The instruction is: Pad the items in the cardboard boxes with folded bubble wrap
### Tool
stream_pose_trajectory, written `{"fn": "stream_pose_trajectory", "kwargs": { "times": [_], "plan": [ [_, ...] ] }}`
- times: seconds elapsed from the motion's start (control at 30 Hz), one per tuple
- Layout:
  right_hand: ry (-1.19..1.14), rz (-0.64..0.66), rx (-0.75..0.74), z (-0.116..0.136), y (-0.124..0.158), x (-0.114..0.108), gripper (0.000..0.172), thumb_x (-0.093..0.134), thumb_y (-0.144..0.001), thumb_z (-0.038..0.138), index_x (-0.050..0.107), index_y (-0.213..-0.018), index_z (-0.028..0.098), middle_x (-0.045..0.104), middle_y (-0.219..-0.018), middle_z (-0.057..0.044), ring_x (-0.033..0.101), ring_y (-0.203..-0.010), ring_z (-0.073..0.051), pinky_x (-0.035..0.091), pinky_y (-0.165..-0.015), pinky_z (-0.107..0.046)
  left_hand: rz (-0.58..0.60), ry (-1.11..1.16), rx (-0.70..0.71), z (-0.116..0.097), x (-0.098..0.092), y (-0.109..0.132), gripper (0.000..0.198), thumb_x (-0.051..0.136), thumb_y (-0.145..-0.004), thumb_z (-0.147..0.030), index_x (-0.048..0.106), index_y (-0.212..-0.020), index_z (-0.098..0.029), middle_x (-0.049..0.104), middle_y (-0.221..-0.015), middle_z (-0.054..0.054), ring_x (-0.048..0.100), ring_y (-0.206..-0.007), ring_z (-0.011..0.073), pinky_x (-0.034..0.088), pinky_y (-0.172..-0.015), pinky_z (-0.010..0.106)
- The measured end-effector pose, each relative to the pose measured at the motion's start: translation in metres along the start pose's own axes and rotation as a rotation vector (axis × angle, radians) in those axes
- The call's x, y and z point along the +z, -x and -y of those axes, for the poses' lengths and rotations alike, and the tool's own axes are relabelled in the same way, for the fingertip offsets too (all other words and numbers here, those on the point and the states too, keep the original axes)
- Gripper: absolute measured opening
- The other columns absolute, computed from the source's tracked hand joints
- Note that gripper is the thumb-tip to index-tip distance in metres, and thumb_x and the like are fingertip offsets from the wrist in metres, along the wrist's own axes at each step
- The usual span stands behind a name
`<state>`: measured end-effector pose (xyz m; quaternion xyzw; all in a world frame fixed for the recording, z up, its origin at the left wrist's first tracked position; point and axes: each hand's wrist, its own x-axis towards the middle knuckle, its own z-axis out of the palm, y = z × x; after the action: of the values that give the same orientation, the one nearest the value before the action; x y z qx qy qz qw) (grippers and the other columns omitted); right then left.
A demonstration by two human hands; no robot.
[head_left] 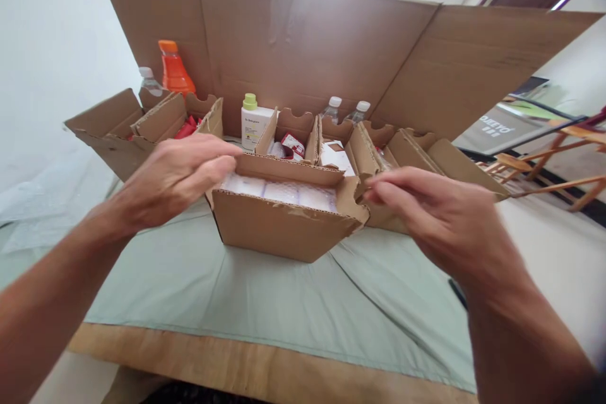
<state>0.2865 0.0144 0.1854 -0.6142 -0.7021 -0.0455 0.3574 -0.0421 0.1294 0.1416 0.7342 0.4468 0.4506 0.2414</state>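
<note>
A small open cardboard box [284, 224] stands on a pale green cloth [284, 303], with white wrapped packs [279, 192] lying inside it. My left hand [177, 177] is at the box's left end, fingers bunched together on its left flap. My right hand [426, 214] is at the right end, fingertips pinched on the right side flap [353, 199].
More open cardboard boxes [123, 129] stand behind, holding red packets and white items. A white bottle with a green cap [253, 123], an orange bottle [174, 69] and clear bottles stand before a large upright cardboard sheet [307, 50]. Wooden frames [558, 158] lie right.
</note>
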Motion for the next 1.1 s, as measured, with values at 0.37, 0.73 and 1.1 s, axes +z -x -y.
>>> {"fn": "stream_pose_trajectory", "kwargs": {
  "times": [0.37, 0.73, 1.1],
  "plan": [
    [-0.410, 0.051, 0.322, -0.014, 0.081, 0.105, 0.051, 0.055, -0.095, 0.060, 0.059, -0.128, 0.020, 0.072, -0.121, -0.015, 0.070, -0.099, -0.026, 0.059, -0.084, -0.042, 0.112, 0.374, -0.158, 0.029, 0.051, 0.072, 0.069, 0.054, -0.099, -0.052, 0.037, -0.158, -0.021, 0.050, -0.159, 0.013, 0.044, -0.149, 0.0300, 0.040, -0.122, 0.045],
    [-0.171, 0.020, 0.229, 0.027, 0.171, 0.083, 0.053, 0.051, -0.102, 0.041, 0.047, -0.151, 0.023, 0.071, -0.123, -0.012, 0.069, -0.114, -0.033, 0.057, -0.093, -0.043, -0.139, 0.119, -0.442, -0.005, 0.027, 0.206, 0.058, 0.051, -0.102, -0.048, 0.042, -0.157, -0.034, 0.056, -0.154, 0.001, 0.045, -0.149, 0.0298, 0.035, -0.127, 0.046],
    [-0.365, -0.023, 0.214, 0.040, 0.105, 0.098, 0.043, 0.052, -0.101, 0.048, 0.060, -0.132, 0.020, 0.072, -0.116, -0.012, 0.068, -0.108, -0.029, 0.055, -0.093, -0.042, -0.184, 0.225, -0.346, -0.004, 0.021, 0.163, 0.068, 0.053, -0.101, -0.052, 0.031, -0.162, -0.029, 0.049, -0.159, 0.008, 0.042, -0.151, 0.0323, 0.034, -0.126, 0.052]
  ]
}}
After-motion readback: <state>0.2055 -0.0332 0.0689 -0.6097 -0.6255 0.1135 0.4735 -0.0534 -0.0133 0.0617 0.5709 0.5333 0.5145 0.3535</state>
